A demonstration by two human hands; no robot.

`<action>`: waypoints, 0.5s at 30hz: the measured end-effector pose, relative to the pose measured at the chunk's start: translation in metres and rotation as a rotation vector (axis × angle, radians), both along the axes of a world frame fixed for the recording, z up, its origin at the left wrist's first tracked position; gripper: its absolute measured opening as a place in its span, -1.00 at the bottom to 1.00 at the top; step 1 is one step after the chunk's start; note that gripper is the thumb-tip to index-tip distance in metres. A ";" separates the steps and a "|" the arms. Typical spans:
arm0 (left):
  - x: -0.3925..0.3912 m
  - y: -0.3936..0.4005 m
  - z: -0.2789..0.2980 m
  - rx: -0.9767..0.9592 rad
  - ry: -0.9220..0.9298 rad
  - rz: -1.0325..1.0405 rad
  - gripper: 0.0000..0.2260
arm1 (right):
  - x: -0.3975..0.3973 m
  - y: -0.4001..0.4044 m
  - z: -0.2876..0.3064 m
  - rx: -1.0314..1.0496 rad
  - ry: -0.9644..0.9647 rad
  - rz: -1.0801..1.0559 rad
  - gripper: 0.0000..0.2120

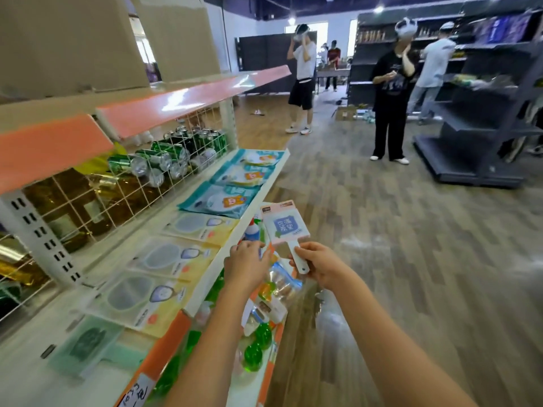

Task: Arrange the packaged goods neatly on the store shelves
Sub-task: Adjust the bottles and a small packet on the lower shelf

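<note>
A pink packaged mirror (284, 224) with a white handle and a blue label is held up in front of the white shelf (235, 248). My right hand (318, 264) grips its handle. My left hand (246, 265) pinches the lower left corner of the pack with curled fingers. On the shelf lie flat packs in a row: blue bear packs (219, 199) at the far end, yellow fan-shaped packs (176, 257) in the middle, a green pack (85, 345) nearest me.
Behind a wire grid stand green cans (164, 157) and amber bottles (73, 201). A lower shelf holds green bottles (258, 345) and mixed packs. Cardboard boxes (70, 39) sit on top. Several people (390, 92) stand by dark shelving (484, 113) across the wooden floor.
</note>
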State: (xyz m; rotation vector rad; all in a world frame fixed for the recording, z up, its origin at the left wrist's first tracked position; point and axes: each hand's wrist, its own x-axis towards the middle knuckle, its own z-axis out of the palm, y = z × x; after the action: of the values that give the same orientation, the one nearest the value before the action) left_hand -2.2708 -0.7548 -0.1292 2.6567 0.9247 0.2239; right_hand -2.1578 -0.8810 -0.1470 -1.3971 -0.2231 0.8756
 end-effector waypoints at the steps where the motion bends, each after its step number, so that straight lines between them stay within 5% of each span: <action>1: 0.007 0.005 0.000 0.000 0.006 0.013 -0.63 | 0.007 0.005 0.003 0.003 -0.004 0.007 -0.97; 15: 0.050 0.059 0.015 0.042 -0.059 0.327 -0.68 | 0.076 0.106 0.028 0.003 -0.058 0.326 -0.88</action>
State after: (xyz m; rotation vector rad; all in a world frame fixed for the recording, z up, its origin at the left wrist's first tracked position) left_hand -2.2207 -0.6957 -0.1139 2.5070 1.3442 0.3978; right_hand -2.0814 -0.7748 -0.1191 -1.4066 -0.5070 1.1013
